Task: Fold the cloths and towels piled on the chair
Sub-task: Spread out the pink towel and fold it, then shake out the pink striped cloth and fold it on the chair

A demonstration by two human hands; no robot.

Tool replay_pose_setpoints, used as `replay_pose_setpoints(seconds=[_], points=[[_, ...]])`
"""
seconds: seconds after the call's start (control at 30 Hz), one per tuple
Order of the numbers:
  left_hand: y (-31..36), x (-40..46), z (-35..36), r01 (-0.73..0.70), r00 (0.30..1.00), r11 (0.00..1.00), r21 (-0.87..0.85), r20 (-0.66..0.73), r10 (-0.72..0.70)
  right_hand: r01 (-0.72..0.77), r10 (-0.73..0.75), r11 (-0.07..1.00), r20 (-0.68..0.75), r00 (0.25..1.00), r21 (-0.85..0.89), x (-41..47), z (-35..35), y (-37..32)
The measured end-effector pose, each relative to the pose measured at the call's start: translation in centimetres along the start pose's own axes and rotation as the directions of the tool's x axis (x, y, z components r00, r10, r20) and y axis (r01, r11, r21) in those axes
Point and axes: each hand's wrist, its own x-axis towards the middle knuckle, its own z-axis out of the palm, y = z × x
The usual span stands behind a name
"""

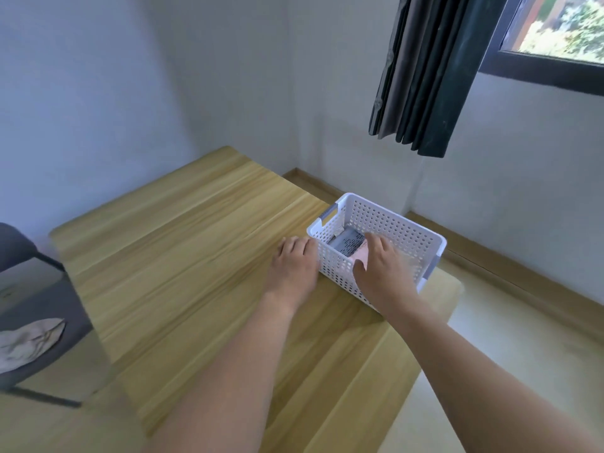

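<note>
from the head view, the left hand [294, 264] lay flat on the wooden bench [183, 256], fingers straight against the white perforated basket [392, 223], holding nothing. the right hand [385, 269] reached into the basket over a folded pink cloth [359, 255] and a grey one [348, 241], fingers relaxed, gripping nothing. a crumpled pale cloth [29, 341] lay on the grey chair [62, 308]: probably light and limp, best pinched at its corners.

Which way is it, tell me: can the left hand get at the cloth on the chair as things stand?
Probably yes. The left hand lies flat on the table holding nothing, and the cloth lies uncovered on the chair to its left.
</note>
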Motion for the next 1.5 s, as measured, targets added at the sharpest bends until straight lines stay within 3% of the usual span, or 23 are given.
replay_pose_setpoints(seconds=[0.2, 0.57, 1.0, 1.1, 1.2, 1.5], points=[[-5.4, -8.5, -5.4, -0.029, 0.999, 0.999, 0.037, 0.029, 0.028, 0.0, 0.0, 1.0, -0.011, 1.0, 0.023, -7.8, 0.6, -8.5], [-13.6, -17.7, -10.1, 0.007, 1.0, 0.999, 0.046, 0.022, -0.008, -0.016, 0.013, 0.998, 0.045, 0.999, 0.058, -14.2, 2.5, -18.2], [-33.0, -27.2, -15.8, 0.011, 0.997, 1.0, -0.011, 0.081, -0.01, -0.055, 0.044, 0.989, 0.079, 0.996, 0.139, -20.1, 9.8, -37.8], [-36.0, -29.0, -16.1, 0.079, 0.996, 0.996, -0.031, 0.036, -0.078, 0.007, -0.023, 0.993, 0.139, 0.99, 0.115, -21.0, 11.9, -41.1], [-39.1, -31.4, -16.1, 0.075, 0.994, 0.997, -0.031, 0.077, -0.072, 0.023, -0.041, 0.993, 0.158, 0.987, 0.115, -21.5, 14.2, -44.5], [-57.4, -35.1, -17.1, 0.075, 0.993, 0.996, -0.054, 0.094, -0.069, -0.012, -0.012, 0.992, 0.183, 0.983, 0.126, -21.0, 23.1, -60.1]])
